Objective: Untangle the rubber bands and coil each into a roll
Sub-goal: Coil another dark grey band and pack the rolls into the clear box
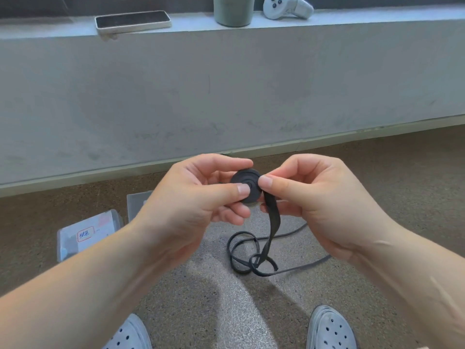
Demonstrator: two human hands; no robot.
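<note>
Pinching a flat black rubber band's coiled disc roll (pixel 246 184) in mid-air, left hand (pixel 201 197) on its left edge, right hand (pixel 309 197) on its right. Hanging from it, a loose tail (pixel 273 222) reaching tangled black loops (pixel 247 260) lying on the speckled floor (pixel 201 285). Sitting to the left, a clear labelled plastic box (pixel 85 235); showing below, grey perforated clogs (pixel 329 328).

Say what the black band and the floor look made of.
The flat black band looks like matte rubber or elastic: limp, dull, no shine, coiling tightly into a disc. The speckled brown floor looks like polished terrazzo or stone; pale reflections streak it.
</note>
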